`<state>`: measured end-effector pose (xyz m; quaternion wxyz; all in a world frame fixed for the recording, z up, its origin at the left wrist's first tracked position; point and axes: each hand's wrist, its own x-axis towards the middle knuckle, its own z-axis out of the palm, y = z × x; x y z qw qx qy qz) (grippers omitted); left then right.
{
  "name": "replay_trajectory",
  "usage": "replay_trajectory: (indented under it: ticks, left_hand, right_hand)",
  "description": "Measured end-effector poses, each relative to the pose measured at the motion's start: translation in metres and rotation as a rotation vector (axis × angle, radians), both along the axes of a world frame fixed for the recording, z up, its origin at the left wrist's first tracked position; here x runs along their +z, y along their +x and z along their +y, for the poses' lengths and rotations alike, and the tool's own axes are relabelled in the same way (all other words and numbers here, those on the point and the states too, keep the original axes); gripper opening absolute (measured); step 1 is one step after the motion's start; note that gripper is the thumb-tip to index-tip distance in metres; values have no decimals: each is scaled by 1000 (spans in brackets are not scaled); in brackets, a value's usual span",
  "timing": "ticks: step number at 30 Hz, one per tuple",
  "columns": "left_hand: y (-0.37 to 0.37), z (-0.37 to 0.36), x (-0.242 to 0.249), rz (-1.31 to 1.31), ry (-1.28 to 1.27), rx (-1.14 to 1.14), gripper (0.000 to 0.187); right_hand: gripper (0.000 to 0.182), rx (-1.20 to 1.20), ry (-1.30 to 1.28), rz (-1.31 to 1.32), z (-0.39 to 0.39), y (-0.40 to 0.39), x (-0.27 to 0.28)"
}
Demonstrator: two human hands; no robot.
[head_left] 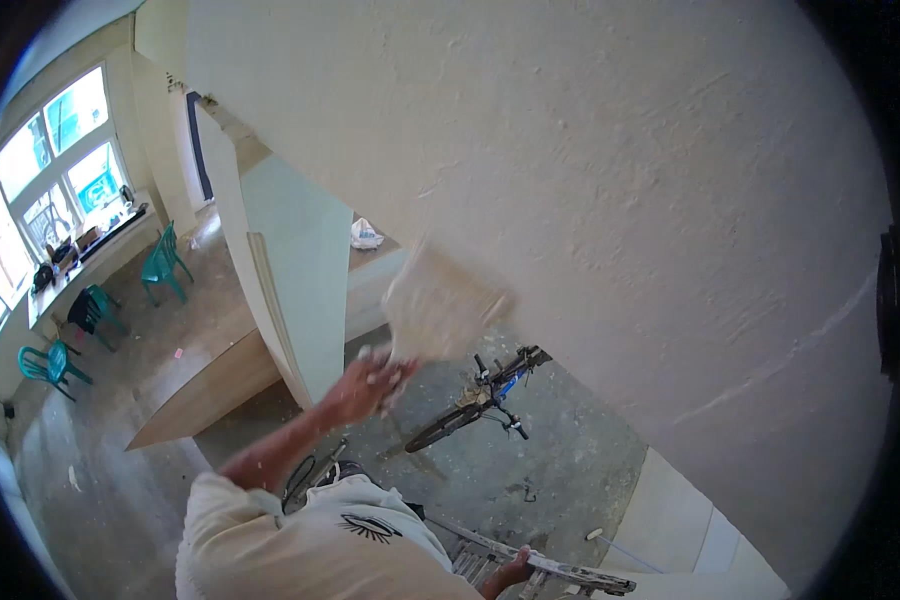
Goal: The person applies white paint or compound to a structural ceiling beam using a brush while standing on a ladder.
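Observation:
My left hand (365, 385) is closed around a wide, flat putty knife (435, 305), blurred by motion and coated in pale filler. Its far edge overlaps the lower edge of a large off-white plastered surface (610, 190), which carries rough patches and trowel marks. Pale smears cover the fingers of that hand. Low in the view, my right hand (510, 570) grips a paint-spattered ladder (570, 572), partly hidden behind my shirt.
Below are a bicycle (480, 400) and a long-handled roller (595, 535) on the concrete floor. A pale green panel (295, 260) and a curved wooden counter (215, 390) stand to the left. Green plastic chairs (167, 265) sit near a cluttered window ledge (90, 255).

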<state>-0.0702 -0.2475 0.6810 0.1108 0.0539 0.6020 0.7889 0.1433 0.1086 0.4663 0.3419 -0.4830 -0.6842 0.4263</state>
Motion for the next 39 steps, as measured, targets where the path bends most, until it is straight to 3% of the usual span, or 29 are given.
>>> replay_trajectory:
  ticks: [3,6,8,10,12,15,18,19,20,22,24,25,27,29,31,33,36,39]
  left_hand:
    - [19,0,-51,-84,-38,-26,26]
    - [21,-3,-53,-89,-22,15,28]
    - [20,-11,-24,21,95,78,31]
    - [10,-17,15,-156,356,145,29]
    - [-10,-25,38,213,249,144,29]
    - [-36,-41,76,315,37,1,34]
    - [-60,-36,20,160,200,-8,35]
    - [-58,-33,-17,242,128,115,36]
    - [-52,-35,-38,246,145,23,34]
    - [-29,-42,-73,4,-147,148,35]
    - [-8,-54,-103,-3,-61,104,34]
    - [-9,-60,-97,8,-61,105,34]
    - [2,-70,-79,-29,223,124,32]
    - [-18,-82,-61,201,127,226,33]
    - [-44,-91,-26,146,357,203,32]
    - [-51,-91,49,282,75,100,33]
    - [-74,-84,35,200,224,-23,34]
    - [-56,-75,-4,184,86,98,34]
  right_hand:
    - [34,-21,-36,90,-11,-5,13]
    - [33,-22,-13,114,-14,-11,20]
    - [28,-75,-28,96,-17,-15,24]
    - [27,-59,-22,78,-10,-12,13]
    - [25,-50,-13,65,-2,-4,2]
    - [37,43,3,-46,8,2,-7]
    - [32,28,78,-38,17,5,-26]
    - [32,36,77,-37,17,5,-28]
    - [30,75,38,35,15,6,-25]
    - [25,82,5,66,9,5,-16]
    - [25,74,-3,46,8,10,-10]
    - [25,66,-15,39,6,4,-10]
    - [27,83,15,49,16,6,-24]
    - [29,104,50,42,23,11,-34]
    - [33,52,18,51,26,9,-39]
    - [34,47,-34,-17,17,8,-21]
    - [36,113,-51,-20,15,7,-18]
    - [36,96,-22,5,21,1,-36]
